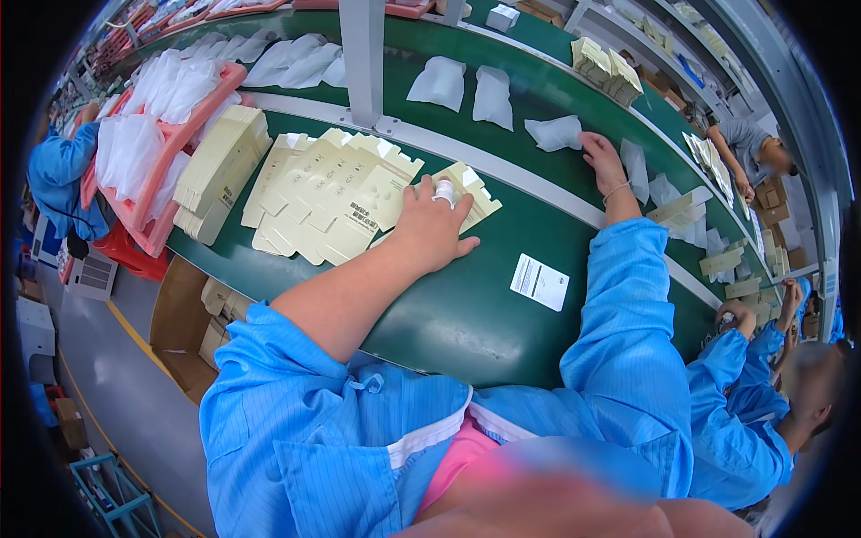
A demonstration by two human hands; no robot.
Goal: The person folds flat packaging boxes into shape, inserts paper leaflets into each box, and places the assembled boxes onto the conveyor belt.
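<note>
My left hand (429, 226) rests on the right end of a fanned spread of flat cream cartons (336, 193). Its fingers are apart, and something white wraps one fingertip. Under those fingers lies a single carton (482, 204). Across the metal rail, my right hand (604, 161) reaches out and pinches the right end of a white translucent pouch (552, 134) lying on the green belt (386, 134). A white printed card (540, 282) lies on the green tabletop between my forearms.
More pouches (438, 83) lie along the belt. A metal post (362, 63) rises from the rail (529, 190). At left stand stacked folded cartons (220, 170) and a pink tray (193, 134) of white pouches. Below is an open cardboard box (179, 323). Co-workers sit at right.
</note>
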